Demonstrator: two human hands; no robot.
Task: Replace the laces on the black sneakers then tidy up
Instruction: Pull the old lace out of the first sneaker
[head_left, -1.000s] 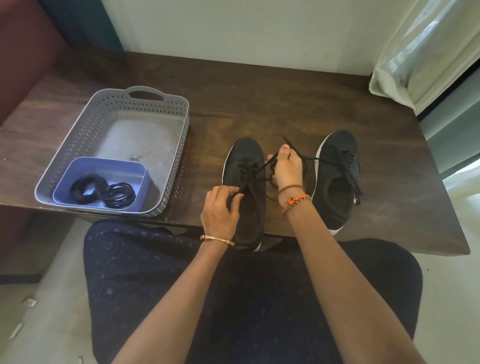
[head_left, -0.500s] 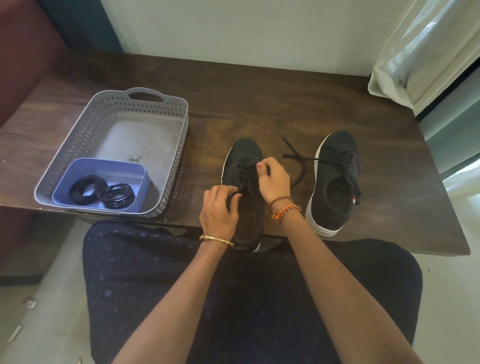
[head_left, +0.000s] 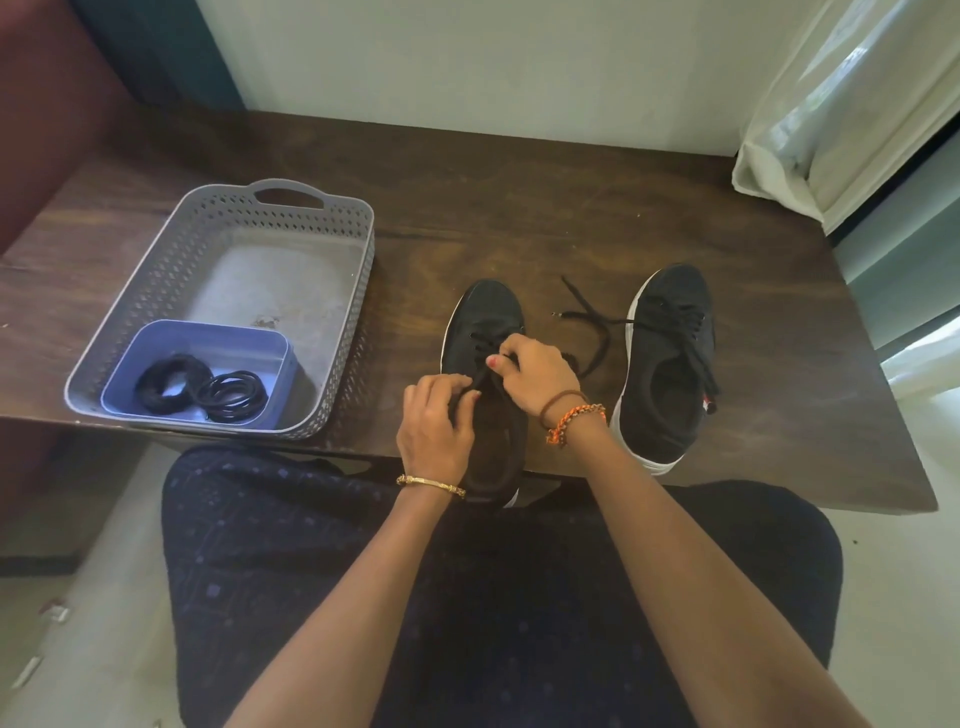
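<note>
Where the dark wooden table (head_left: 519, 208) fills the middle of the view, a person sits at its near edge with a patterned dark lap below it. A curtain (head_left: 841, 104) hangs at the far right, touching the table's far right corner. On the table's left side stands a grey perforated basket (head_left: 332, 291) with a handle at its far end, its near wall reaching the table's near edge. Two black sneakers with white soles stand side by side right of the basket, toes pointing away. The right sneaker (head_left: 670, 364) lies near the right edge, laced, with a loose lace (head_left: 597, 332) trailing left from it onto the bare wood between the two shoes. The left sneaker (head_left: 485, 322) stands in the middle, its heel hanging just over the near edge. Inside the basket's near left corner sits a blue tub (head_left: 208, 338), and in it lie coiled black laces (head_left: 171, 384) beside a bundle of thin black rings (head_left: 234, 397), the two touching. The left hand (head_left: 436, 421), with a gold bangle at the wrist, is over the left sneaker's opening, its fingers curled and pinching a black lace end. The right hand (head_left: 535, 371), with a brown band and an orange beaded bracelet at the wrist, is over the same sneaker's eyelets, its fingers curled and pinching the lace there. The two hands are just beside each other.
</note>
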